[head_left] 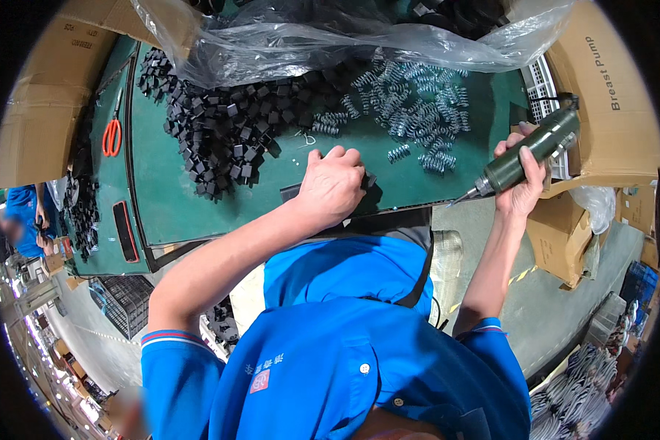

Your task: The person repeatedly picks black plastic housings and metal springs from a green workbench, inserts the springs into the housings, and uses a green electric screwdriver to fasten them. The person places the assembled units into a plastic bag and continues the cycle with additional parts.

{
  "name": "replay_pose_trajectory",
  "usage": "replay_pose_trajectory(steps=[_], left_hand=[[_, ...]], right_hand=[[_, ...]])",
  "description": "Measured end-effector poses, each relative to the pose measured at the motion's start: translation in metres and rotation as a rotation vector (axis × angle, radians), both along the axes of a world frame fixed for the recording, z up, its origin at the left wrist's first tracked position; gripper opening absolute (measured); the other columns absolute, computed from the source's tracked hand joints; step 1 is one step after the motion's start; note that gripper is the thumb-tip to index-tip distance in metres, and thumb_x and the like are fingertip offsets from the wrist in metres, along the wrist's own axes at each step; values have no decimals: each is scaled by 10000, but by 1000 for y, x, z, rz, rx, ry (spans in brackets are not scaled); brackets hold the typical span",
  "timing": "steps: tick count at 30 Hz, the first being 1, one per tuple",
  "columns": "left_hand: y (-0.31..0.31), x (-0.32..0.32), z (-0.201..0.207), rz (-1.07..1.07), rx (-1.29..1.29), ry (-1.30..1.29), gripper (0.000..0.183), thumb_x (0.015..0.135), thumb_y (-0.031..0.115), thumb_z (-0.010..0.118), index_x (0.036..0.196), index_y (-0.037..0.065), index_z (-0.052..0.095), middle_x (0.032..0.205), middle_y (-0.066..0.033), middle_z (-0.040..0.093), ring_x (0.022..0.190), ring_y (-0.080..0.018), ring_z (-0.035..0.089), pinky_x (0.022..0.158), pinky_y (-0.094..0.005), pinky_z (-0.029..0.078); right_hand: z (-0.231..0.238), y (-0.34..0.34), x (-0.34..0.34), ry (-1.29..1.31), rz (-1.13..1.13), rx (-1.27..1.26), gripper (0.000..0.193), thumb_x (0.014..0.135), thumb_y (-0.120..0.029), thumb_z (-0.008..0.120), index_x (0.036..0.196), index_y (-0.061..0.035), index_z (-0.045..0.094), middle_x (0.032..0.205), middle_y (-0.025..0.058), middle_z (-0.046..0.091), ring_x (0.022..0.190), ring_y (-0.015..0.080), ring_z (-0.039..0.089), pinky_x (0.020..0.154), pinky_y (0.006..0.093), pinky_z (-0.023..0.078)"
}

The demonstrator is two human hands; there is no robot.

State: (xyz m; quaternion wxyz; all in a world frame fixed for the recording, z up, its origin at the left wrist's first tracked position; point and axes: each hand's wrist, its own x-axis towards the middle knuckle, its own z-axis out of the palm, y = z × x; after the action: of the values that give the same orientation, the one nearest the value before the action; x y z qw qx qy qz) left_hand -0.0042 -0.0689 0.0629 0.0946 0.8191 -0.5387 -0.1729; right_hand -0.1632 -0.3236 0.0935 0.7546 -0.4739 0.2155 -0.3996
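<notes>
My left hand (333,183) is closed over a black part (290,193) at the table's near edge. Most of that part is hidden under the fingers; dark ends show on both sides. At the right, my right hand (519,189) grips a dark green electric screwdriver (528,152), tilted so its bit points down and left, past the table edge and apart from the part. Beyond my left hand lies a heap of small black square pieces (224,121). Metal coil springs (418,117) are piled to the right of them, a few strays nearer me.
Orange-handled scissors (112,137) and a phone with a red edge (125,231) lie at the left. A clear plastic bag (301,48) spans the far side. Cardboard boxes (601,95) flank the table. Another person (23,216) sits far left.
</notes>
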Motion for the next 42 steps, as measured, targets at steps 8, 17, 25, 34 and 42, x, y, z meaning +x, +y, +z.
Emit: replay_pose_trajectory(steps=[8,17,25,34,42], left_hand=[[4,0,-4,21,-81,7,411,690,252,778,1055,79,699,959,-45,566,988,-231,547,863,-433,394],[6,0,-9,47,-126,65,424,691,246,765,1077,87,690,957,-48,568,990,-239,547,898,-447,388],[6,-4,-17,43,-167,-21,283,688,223,736,935,89,699,933,-38,572,953,-230,547,855,-453,393],[3,-5,-17,23,-174,-62,243,693,228,733,889,86,702,924,-32,567,935,-220,549,836,-433,386],[-1,-8,-19,17,-217,-103,174,704,198,707,835,85,686,900,-34,565,924,-225,548,808,-425,368]], right_hand=[[46,57,39,-341,305,125,724,781,-105,685,1410,50,361,1063,171,563,984,300,573,908,463,519],[98,46,40,-520,178,-50,847,753,26,676,1485,28,249,1411,232,409,1388,401,343,1163,629,247],[60,30,78,-578,666,-292,972,709,-460,833,1480,-83,378,891,50,471,800,175,476,671,298,391],[75,72,75,-775,851,200,845,772,-90,775,1482,-123,317,936,97,554,678,178,593,617,328,527],[30,89,75,-325,364,-91,677,801,18,598,1425,16,336,867,102,571,730,220,617,710,387,540]])
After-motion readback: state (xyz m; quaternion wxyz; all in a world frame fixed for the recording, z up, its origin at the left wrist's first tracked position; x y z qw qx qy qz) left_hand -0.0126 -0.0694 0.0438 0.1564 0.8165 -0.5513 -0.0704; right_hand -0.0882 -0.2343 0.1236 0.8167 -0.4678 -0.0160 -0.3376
